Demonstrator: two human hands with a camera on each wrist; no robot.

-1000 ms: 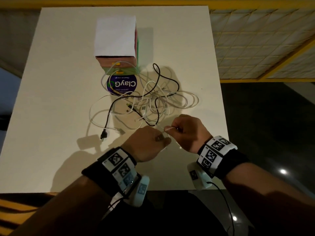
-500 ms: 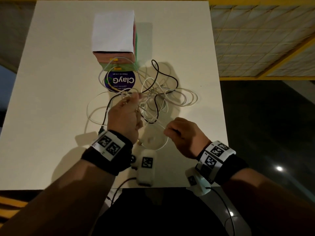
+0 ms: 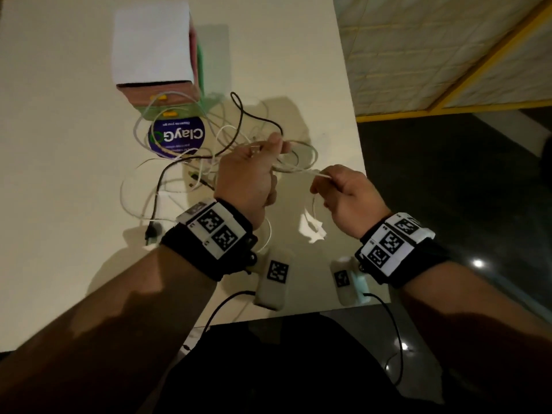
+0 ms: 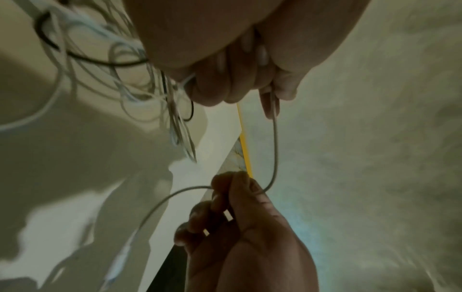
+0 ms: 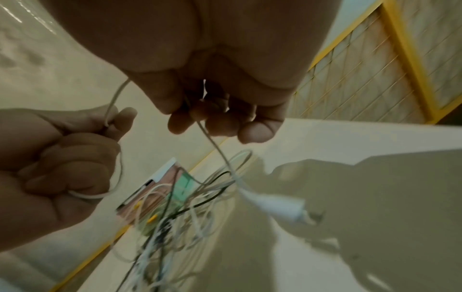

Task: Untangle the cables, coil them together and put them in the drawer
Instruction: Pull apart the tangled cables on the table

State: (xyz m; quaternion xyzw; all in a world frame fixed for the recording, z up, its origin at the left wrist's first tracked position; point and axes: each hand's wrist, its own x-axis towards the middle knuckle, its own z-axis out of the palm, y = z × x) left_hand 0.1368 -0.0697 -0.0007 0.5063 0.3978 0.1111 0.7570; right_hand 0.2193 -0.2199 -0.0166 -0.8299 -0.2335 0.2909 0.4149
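Both hands have risen off the worktop [image 3: 74,174] since the earlier frame, and the left hand [image 3: 245,171] has moved toward the right hand [image 3: 348,195]. Left grip: fingers curled round several loops of the white cable [image 3: 301,171]. Right grip: thumb and forefinger pinch the same cable, its plug end [image 5: 277,207] hanging below. Between the grips the cable runs roughly left to right, nearly taut. Remaining tangle [image 3: 209,150], including the black cable [image 3: 158,189], lies on the worktop to the left of and beyond the left hand, just in front of the drawer unit [image 3: 152,49]. Judgement: untangling is at an early stage.
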